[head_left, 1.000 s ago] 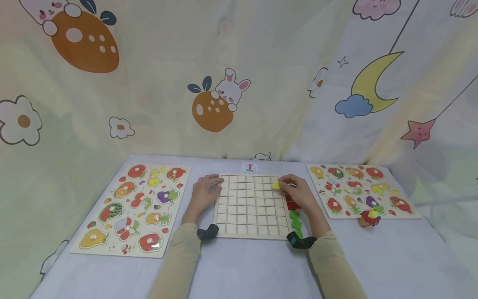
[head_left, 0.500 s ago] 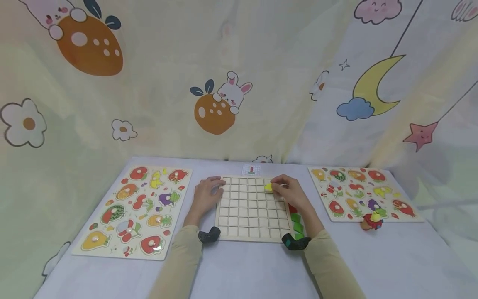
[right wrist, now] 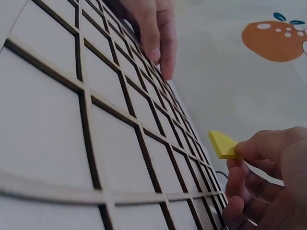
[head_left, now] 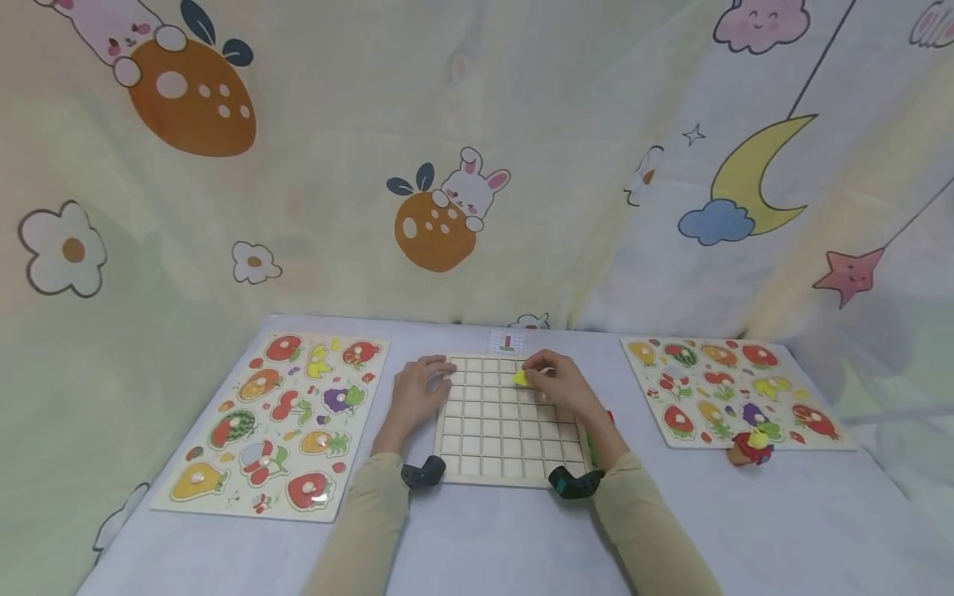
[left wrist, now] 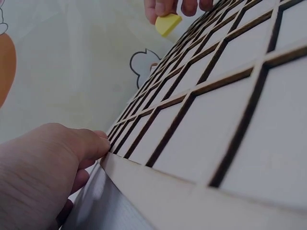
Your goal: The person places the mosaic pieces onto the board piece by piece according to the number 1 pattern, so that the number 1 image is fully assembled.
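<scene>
From the head view the right hand (head_left: 561, 382) pinches a small yellow tile (head_left: 520, 378) over the far rows of the wooden grid board (head_left: 509, 422), while the left hand (head_left: 419, 387) rests relaxed on its far-left corner. Left wrist view: fingers (left wrist: 91, 143) just touch the board's edge. Right wrist view: the tile looks light, stiff and thin, so pinching its edges seems right.

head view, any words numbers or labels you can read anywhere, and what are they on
No words, brands or numbers are readable in any view.
The small card behind the grid board shows a red and green pattern on a grid, too small to read.
The fruit puzzle boards and the curtain carry pictures only.
</scene>
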Motion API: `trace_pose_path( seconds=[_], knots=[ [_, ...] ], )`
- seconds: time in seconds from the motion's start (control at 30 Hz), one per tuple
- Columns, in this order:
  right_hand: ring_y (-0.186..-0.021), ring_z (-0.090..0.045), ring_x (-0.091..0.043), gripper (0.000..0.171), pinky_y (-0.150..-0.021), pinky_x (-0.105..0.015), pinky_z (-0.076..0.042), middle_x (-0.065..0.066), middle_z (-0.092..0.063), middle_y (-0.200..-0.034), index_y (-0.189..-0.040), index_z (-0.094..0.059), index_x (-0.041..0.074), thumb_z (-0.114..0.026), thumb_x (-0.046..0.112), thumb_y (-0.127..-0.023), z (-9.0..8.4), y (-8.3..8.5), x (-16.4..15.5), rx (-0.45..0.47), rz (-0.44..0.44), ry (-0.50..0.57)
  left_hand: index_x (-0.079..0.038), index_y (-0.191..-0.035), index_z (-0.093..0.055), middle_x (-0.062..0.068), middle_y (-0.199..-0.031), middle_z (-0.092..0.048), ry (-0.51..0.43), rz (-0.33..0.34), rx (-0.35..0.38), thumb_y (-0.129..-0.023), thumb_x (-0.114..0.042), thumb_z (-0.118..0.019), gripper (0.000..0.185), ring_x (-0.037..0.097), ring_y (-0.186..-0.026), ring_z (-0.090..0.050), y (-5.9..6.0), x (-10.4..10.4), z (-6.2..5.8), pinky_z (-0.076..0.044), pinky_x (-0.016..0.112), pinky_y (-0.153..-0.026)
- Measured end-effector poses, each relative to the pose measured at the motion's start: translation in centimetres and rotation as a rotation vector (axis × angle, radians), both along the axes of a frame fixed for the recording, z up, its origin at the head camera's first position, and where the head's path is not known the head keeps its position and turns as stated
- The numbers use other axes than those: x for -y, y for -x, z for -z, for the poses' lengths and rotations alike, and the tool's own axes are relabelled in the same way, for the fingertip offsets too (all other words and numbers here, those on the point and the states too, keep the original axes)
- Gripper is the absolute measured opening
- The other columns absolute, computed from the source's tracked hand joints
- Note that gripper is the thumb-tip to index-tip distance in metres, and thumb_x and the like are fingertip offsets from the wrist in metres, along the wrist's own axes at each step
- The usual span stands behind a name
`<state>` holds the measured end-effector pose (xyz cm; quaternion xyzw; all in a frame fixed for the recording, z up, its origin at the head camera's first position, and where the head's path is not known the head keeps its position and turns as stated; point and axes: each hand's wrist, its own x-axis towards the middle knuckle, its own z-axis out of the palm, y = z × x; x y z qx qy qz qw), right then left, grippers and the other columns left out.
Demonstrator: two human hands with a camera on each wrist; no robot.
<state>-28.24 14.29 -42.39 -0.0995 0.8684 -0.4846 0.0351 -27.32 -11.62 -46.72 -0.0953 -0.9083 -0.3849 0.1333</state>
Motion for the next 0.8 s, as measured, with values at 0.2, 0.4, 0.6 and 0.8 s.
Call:
trace_pose_path(
  seconds=[0.2, 0.4, 0.6, 0.8],
  knots=[
    [-0.082, -0.055, -0.018, 0.013, -0.07, -0.027, -0.045, -0.007, -0.065, -0.099, -0.1, -0.063, 0.01, -0.059, 0.017, -0.089, 0.3, 0.4, 1.3, -0.037, -0.024, -0.02, -0.019, -0.1, -0.071, 0.006, -0.13, -0.06, 0.012, -0.001, -0.002, -0.085, -0.019, -0.066, 0.015, 0.035, -0.12, -0.05, -0.1, 0.0, -0.1, -0.032, 0.054, -0.099],
    [-0.084, -0.056, -0.018, 0.013, -0.072, -0.028, -0.045, -0.006, -0.066, -0.099, -0.1, -0.064, 0.011, -0.062, 0.02, -0.089, 0.7, 0.7, 2.3, -0.048, -0.021, -0.044, -0.019, -0.096, -0.071, 0.007, -0.13, -0.06, 0.012, 0.0, 0.0, -0.085, -0.018, -0.067, 0.013, 0.035, -0.12, -0.05, -0.2, -0.1, -0.1, -0.032, 0.055, -0.101],
    [-0.08, -0.056, -0.016, 0.012, -0.07, -0.026, -0.044, -0.004, -0.066, -0.098, -0.099, -0.064, 0.013, -0.063, 0.02, -0.09, 1.0, 1.1, 3.0, -0.075, -0.031, -0.085, -0.02, -0.095, -0.071, 0.006, -0.13, -0.06, 0.019, -0.01, -0.005, -0.084, -0.019, -0.068, 0.012, 0.034, -0.12, -0.05, -0.2, -0.2, 0.0, -0.033, 0.054, -0.099],
    [-0.084, -0.057, -0.016, 0.013, -0.074, -0.029, -0.045, -0.004, -0.066, -0.098, -0.1, -0.066, 0.012, -0.063, 0.019, -0.09, 0.6, 1.0, 3.8, -0.108, -0.046, -0.147, -0.021, -0.095, -0.071, 0.006, -0.13, -0.059, 0.027, -0.02, -0.004, -0.084, -0.02, -0.068, 0.012, 0.033, -0.121, -0.05, -0.1, -0.2, 0.1, -0.033, 0.053, -0.1]
  ],
)
